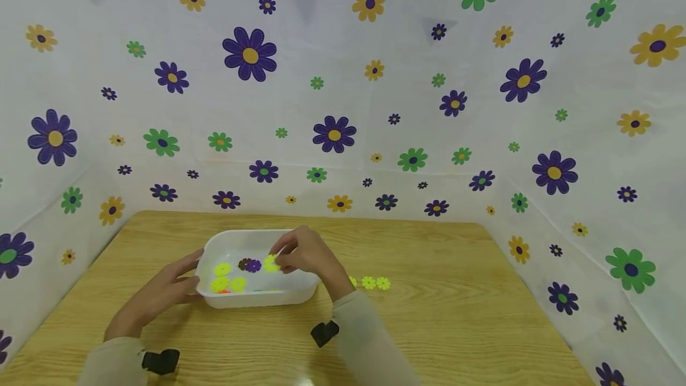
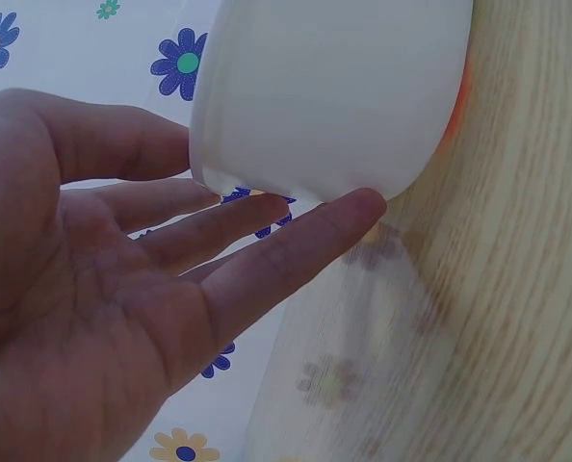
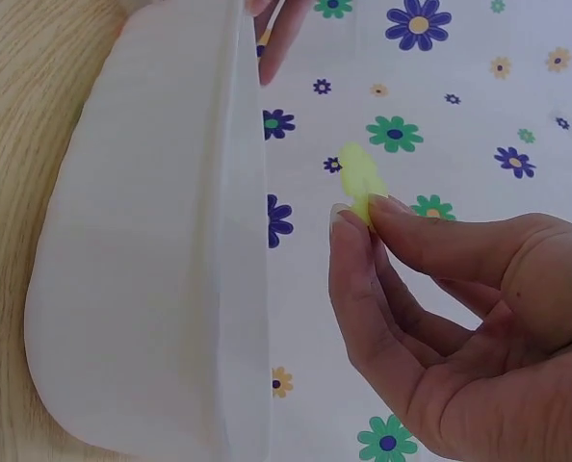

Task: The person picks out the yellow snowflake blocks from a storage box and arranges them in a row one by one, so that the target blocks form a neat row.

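Observation:
A white plastic tray (image 1: 257, 298) sits on the table toward the left, with several yellow flower-shaped discs (image 1: 238, 284) inside. A brown disc (image 1: 244, 264) and a purple disc (image 1: 254, 265) overlap near its middle. Over the tray, my right hand (image 1: 306, 250) pinches a yellow flower-shaped disc (image 3: 361, 181) between thumb and fingertips, above the rim in the right wrist view. My left hand (image 1: 170, 286) rests against the tray's left end, its fingers (image 2: 296, 250) extended along the outer wall and rim.
Right of the tray, several yellow discs (image 1: 368, 283) lie in a row on the wooden table (image 1: 455, 314), partly hidden by my right forearm. A white flower-print sheet (image 1: 343, 100) rises behind the table and along both sides.

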`<state>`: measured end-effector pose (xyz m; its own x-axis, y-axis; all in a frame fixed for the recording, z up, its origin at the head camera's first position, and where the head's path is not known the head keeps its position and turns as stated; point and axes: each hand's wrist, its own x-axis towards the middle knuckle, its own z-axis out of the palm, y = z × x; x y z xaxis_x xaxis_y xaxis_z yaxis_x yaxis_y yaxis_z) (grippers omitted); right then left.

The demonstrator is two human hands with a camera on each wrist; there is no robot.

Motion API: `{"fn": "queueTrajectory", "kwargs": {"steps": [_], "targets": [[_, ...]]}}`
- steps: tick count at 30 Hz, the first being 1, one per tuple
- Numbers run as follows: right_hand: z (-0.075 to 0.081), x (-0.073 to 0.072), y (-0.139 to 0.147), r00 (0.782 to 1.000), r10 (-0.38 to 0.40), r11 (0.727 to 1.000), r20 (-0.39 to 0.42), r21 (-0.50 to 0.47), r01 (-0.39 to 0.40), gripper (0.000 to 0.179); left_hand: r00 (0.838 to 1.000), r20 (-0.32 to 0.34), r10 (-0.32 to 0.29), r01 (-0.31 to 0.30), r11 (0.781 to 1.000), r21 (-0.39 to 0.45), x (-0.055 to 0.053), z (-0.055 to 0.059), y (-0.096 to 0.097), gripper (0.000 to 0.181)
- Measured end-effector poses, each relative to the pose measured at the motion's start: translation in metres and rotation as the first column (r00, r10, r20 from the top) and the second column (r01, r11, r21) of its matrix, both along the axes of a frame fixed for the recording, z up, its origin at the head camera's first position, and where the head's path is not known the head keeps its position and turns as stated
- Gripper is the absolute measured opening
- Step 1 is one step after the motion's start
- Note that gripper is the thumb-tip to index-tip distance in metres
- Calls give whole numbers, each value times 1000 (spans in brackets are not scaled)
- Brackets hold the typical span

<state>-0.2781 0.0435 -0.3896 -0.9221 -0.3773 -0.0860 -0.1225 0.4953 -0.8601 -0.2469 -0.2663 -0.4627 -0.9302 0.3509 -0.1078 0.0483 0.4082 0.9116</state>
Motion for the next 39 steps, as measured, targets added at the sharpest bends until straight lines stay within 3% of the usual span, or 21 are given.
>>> {"fn": "queueTrajectory", "kwargs": {"steps": [28, 39], "targets": [[-5, 13, 90, 999, -48, 992, -8, 119, 49, 11, 1000, 24, 19, -19, 1000, -16, -1, 0, 2, 75], [-13, 19, 130, 989, -141, 983, -34, 114, 144, 13, 999, 38, 30, -29, 999, -23, -1, 0, 2, 75]]}}
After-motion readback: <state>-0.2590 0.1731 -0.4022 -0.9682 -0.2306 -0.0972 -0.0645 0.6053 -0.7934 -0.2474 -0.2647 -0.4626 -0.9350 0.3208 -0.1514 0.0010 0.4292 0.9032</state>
